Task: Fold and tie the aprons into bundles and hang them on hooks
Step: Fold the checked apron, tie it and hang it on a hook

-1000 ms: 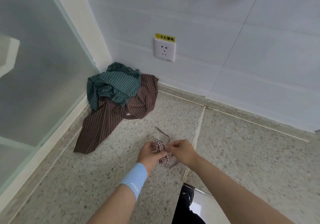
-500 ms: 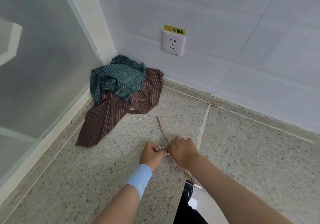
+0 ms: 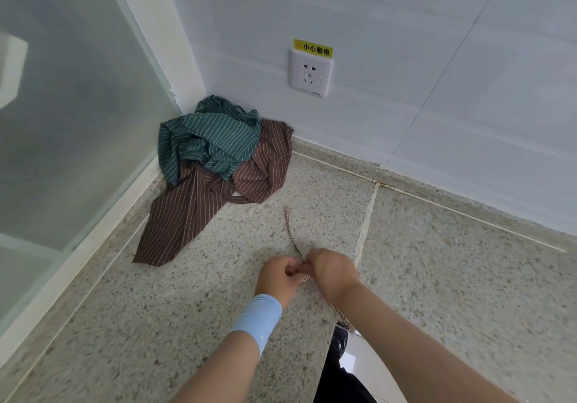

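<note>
Speckled stone makes up the worktop (image 3: 125, 324), and near its front edge the left hand (image 3: 278, 277) and right hand (image 3: 332, 273) meet, each grip pinched narrow on a thin checked tie cord (image 3: 292, 235). One end of the cord runs away toward the back wall, the other trails under the right wrist to the front edge. In the back left corner, against the glass panel (image 3: 62, 121) and below the wall socket (image 3: 310, 72), a crumpled green striped apron (image 3: 209, 140) lies on a brown striped apron (image 3: 187, 212).
</note>
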